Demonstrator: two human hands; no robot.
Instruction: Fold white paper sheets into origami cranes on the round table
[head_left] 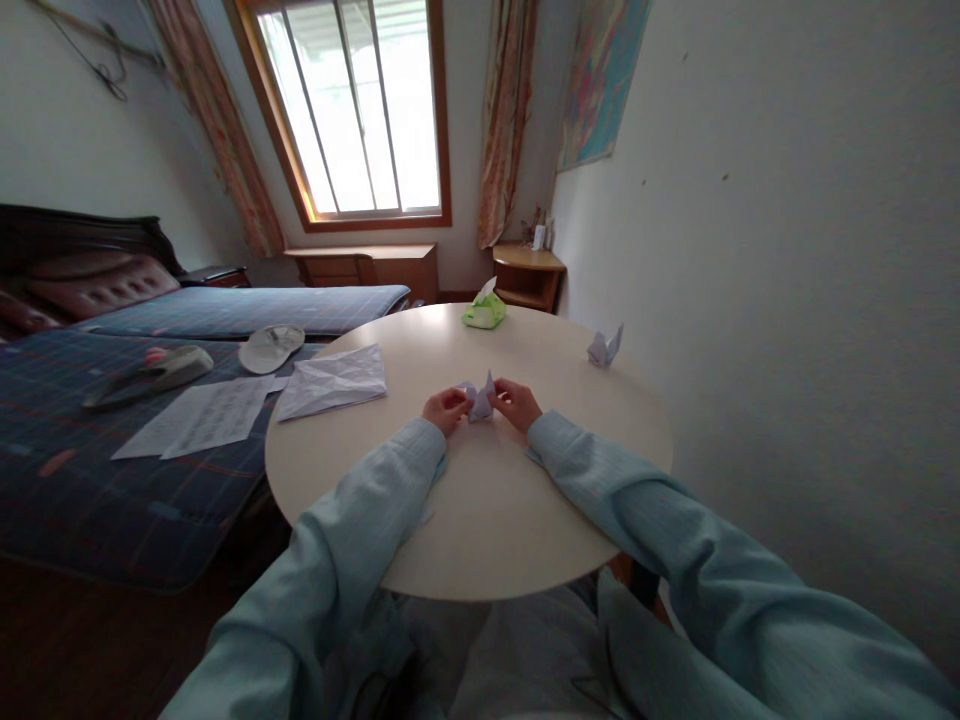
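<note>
A small folded paper figure, white and pointed like an origami crane, is between my two hands over the middle of the round table. My left hand pinches its left side with thumb and fingers. On the opposite side, my right hand grips the paper near its upright point. The fingers partly cover the figure's sides. A second folded paper figure of similar shape stands apart at the table's right side, touched by neither hand.
Creased white paper sheets lie at the table's left edge. A green tissue pack sits at the far edge. On the bed are printed sheets and a white cap-like item. The wall runs close along the right.
</note>
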